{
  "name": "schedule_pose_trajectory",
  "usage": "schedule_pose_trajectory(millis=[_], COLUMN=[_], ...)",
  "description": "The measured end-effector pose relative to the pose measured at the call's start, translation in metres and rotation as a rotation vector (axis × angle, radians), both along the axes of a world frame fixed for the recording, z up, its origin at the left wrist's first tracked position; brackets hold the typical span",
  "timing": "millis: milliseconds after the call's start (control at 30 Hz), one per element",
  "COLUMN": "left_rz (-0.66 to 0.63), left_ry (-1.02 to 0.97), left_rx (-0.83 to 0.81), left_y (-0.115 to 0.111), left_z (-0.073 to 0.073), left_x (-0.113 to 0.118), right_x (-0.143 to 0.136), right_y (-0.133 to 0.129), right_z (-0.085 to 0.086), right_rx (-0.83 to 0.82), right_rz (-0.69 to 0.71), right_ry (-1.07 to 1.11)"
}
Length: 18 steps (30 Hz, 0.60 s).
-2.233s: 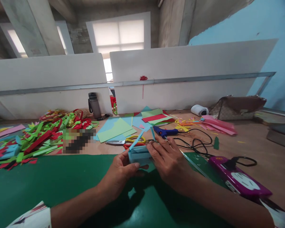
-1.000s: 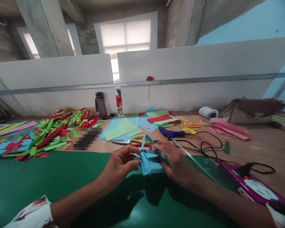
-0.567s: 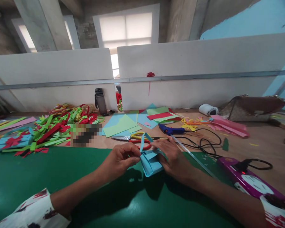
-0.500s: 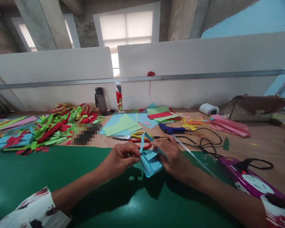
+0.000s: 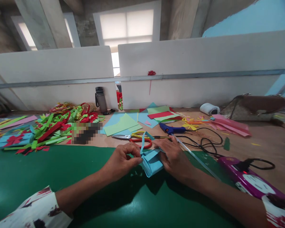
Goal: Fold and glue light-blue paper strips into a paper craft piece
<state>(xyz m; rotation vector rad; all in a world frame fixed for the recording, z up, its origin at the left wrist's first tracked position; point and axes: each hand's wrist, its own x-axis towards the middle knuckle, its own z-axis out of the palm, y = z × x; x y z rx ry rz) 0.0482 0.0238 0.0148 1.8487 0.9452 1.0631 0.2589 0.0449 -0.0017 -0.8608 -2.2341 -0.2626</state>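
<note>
Between my hands is a small light-blue folded paper bag (image 5: 153,164) with a thin paper strip handle (image 5: 143,143) looping up from its top. My left hand (image 5: 124,160) pinches the bag's left upper corner between thumb and forefinger. On the other side, my right hand (image 5: 174,156) grips the bag's right edge, its thumb against the side and its fingers over the top. Just behind the bag lie scissors (image 5: 147,146) with red and yellow handles. A blue glue gun (image 5: 172,129) rests beyond my right hand.
A green mat (image 5: 49,177) covers the near table. Paper strips (image 5: 54,126) heap at the left, beside a dark bottle (image 5: 100,99). Coloured sheets (image 5: 122,124) lie at the back. Black cable (image 5: 204,147) runs to a purple power strip (image 5: 251,179) at the right, near a handbag (image 5: 256,109).
Both hands keep their hold on the paper bag, which is tilted very slightly differently. Otherwise the scene shifts only a little with the camera.
</note>
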Motion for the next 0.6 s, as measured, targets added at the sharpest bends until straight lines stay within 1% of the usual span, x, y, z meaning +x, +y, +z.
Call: schedule_pose_trajectory(millis=[133,233,333,400,467,533,600], left_rz=[0.062,0.072,0.060,0.056,-0.004,-0.140,-0.285], left_ry=[0.060,0.022,-0.146,-0.307,-0.465,-0.592,-0.661], left_rx=[-0.017,-0.067,-0.146,-0.251,-0.408,-0.566,-0.675], left_y=[-0.002,-0.002,-0.003,-0.004,-0.006,-0.009,-0.011], left_z=[-0.002,-0.001,0.000,-0.001,-0.003,-0.006,-0.008], left_x=[0.002,0.004,0.005,0.008,0.012,0.017,0.022], right_x=[-0.001,-0.001,-0.001,-0.001,0.000,0.001,0.001], right_y=[0.001,0.001,0.000,-0.001,-0.001,-0.001,-0.002], right_z=[-0.002,-0.002,0.001,0.004,0.008,0.011,0.013], right_rx=[0.023,0.018,0.022,0.038,0.056,0.087,0.131], right_rz=[0.009,0.039,0.050,0.032,0.020,0.019,0.017], right_ry=[-0.017,-0.037,-0.021,0.017,0.067,0.115,0.143])
